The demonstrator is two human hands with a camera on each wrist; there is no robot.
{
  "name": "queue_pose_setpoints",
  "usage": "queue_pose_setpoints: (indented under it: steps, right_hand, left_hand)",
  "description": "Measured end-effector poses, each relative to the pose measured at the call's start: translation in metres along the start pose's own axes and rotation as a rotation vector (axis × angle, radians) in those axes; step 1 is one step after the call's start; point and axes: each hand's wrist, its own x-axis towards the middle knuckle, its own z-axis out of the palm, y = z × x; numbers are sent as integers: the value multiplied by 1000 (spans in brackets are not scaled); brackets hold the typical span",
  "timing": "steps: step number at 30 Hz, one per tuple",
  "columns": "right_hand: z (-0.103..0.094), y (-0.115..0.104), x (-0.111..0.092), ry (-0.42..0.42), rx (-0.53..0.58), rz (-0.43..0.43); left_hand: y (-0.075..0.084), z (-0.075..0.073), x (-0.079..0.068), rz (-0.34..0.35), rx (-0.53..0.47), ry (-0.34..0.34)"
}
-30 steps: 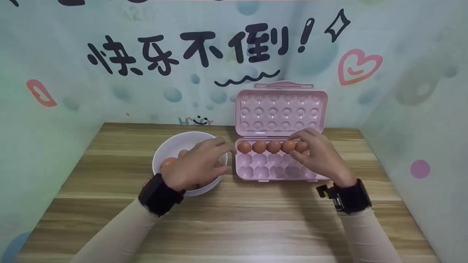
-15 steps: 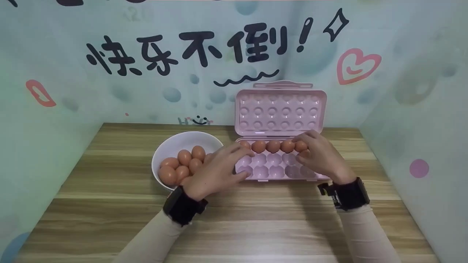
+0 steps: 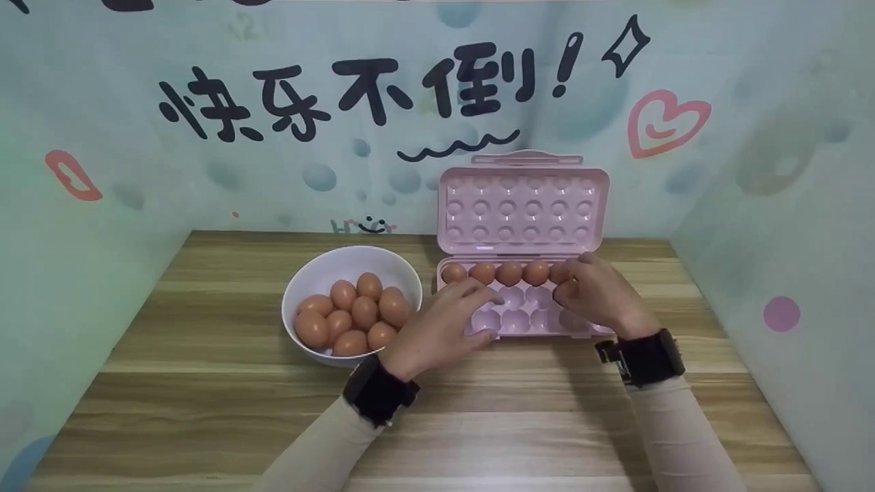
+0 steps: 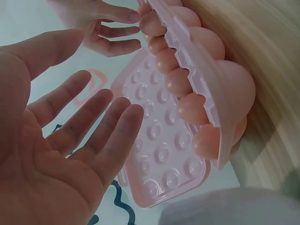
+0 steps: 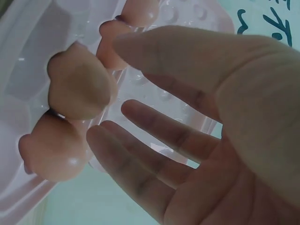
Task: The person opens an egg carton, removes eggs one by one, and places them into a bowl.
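Note:
In the head view an opened pink egg box (image 3: pixel 523 321) stands on the table, its lid (image 3: pixel 523 208) raised behind it. Brown eggs (image 3: pixel 509 273) line the back row; hollows nearer the front show bare pink plastic. My left hand (image 3: pixel 437 328) hovers over the box's left front with fingers spread; the left wrist view shows its palm holding nothing. At the right end of the row is my right hand (image 3: pixel 605 294). In the right wrist view its fingers (image 5: pixel 140 173) are extended, and the thumb overlaps an egg (image 5: pixel 112 47); whether it touches is unclear.
A white bowl (image 3: pixel 294 287) with several brown eggs (image 3: pixel 364 311) stands left of the box, close to my left wrist. The wooden table (image 3: pixel 478 424) meets patterned cloth walls (image 3: pixel 301 191) at the back and sides.
My left hand has moved right, from over the bowl to above the box's front left, uncovering the bowl's eggs. The right hand stays at the row's right end, its fingers shifting slightly.

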Motion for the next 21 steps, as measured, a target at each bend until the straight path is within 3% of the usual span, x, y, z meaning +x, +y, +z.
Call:
queue_pose_setpoints:
  steps: [6,14,21]
  right_hand:
    - [3,2,1,-22,36,26]
    - [13,4,4,-55,-41,34]
    - [15,10,-2,-36,-114,82]
  left_hand:
    - [-2,10,3,30,-2,1]
    - [-5,12,1,8,11,-10]
    - [-4,16,2,-1,0,-36]
